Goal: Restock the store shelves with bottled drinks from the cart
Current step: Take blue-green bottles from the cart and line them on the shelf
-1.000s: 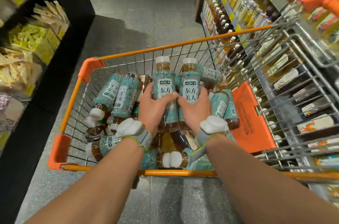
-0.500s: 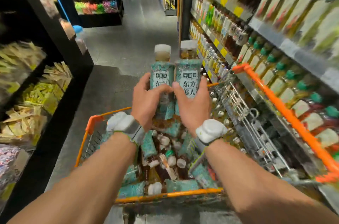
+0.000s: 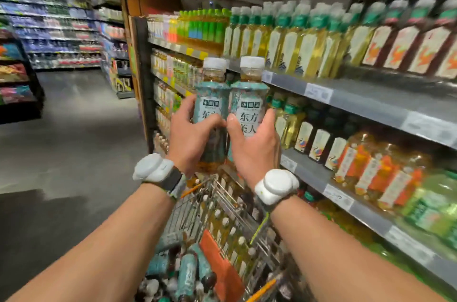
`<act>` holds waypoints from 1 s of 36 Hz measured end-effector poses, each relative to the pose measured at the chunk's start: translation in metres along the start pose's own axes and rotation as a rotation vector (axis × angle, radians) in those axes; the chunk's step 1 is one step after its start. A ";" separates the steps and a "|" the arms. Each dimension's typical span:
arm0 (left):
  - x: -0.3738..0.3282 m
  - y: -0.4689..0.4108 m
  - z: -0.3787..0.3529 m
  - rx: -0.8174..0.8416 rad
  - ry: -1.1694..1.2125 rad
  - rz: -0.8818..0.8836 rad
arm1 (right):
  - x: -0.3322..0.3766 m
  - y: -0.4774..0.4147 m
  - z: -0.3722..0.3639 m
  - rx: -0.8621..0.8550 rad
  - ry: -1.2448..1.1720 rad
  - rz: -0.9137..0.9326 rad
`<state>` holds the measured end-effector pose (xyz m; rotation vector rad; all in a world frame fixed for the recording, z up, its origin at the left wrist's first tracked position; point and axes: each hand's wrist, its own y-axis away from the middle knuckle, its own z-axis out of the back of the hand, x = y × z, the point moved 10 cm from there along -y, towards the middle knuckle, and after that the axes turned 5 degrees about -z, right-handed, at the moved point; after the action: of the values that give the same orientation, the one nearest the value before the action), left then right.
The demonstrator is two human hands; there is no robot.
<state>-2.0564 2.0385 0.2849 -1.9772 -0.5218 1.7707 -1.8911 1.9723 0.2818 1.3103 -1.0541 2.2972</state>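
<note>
Two teal-labelled tea bottles with white caps stand upright side by side in front of me. My left hand (image 3: pixel 189 137) grips the left bottle (image 3: pixel 212 94) around its lower half. My right hand (image 3: pixel 254 147) grips the right bottle (image 3: pixel 249 96) the same way. Both are held above the wire cart (image 3: pixel 222 205), level with the drink shelves (image 3: pixel 366 99) on the right. More teal bottles (image 3: pixel 185 274) lie loose in the cart below my forearms.
The right-hand shelving is packed with yellow, dark and orange-labelled drink bottles (image 3: pixel 306 39) on several levels. An open grey aisle floor (image 3: pixel 74 141) runs to the left, with snack shelves (image 3: pixel 17 79) beyond. An orange flap (image 3: pixel 220 262) hangs inside the cart.
Both hands have lifted the two bottles up out of the cart to shelf height. My view has swung up and right toward the drink shelves.
</note>
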 end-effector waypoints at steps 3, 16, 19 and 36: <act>-0.031 -0.013 -0.043 0.128 0.104 -0.041 | 0.013 -0.009 0.052 -0.176 0.032 -0.012; -0.122 0.010 -0.187 0.420 0.281 -0.175 | 0.030 -0.004 0.221 -0.549 0.153 -0.027; -0.150 0.029 -0.231 0.486 0.358 -0.197 | 0.031 0.002 0.276 -0.650 0.219 -0.025; -0.249 0.130 -0.422 0.655 0.550 -0.251 | 0.006 0.025 0.498 -0.870 0.364 -0.071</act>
<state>-1.6658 1.7654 0.4584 -1.7106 0.0082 0.9944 -1.6003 1.5968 0.4336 0.5440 -1.5569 1.5887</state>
